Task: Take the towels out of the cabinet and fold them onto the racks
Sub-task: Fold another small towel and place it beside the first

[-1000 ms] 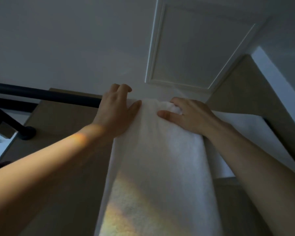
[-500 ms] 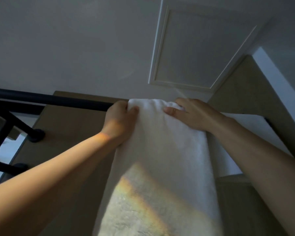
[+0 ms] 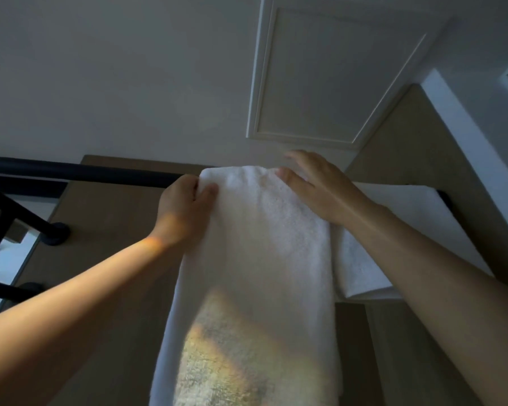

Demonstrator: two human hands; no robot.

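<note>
A white towel (image 3: 255, 259) hangs folded over the top bar of a black towel rack (image 3: 79, 172), its front half reaching down past the bottom of the view. My left hand (image 3: 182, 209) grips the towel's upper left edge at the bar, thumb on the front and fingers curled behind. My right hand (image 3: 314, 186) lies over the towel's upper right corner with fingers spread and fairly straight. A second white towel (image 3: 393, 230) hangs on the same bar to the right, partly behind my right forearm.
The rack's black bracket (image 3: 53, 234) is fixed to a beige wall (image 3: 109, 244) at the left. Above is a pale ceiling with a framed white hatch panel (image 3: 329, 74). A patch of sunlight falls on the towel's lower part.
My left hand went from lying flat on the towel's left edge to gripping it. Both hands shifted slightly along the bar, and the towel's top fold now lies smoother.
</note>
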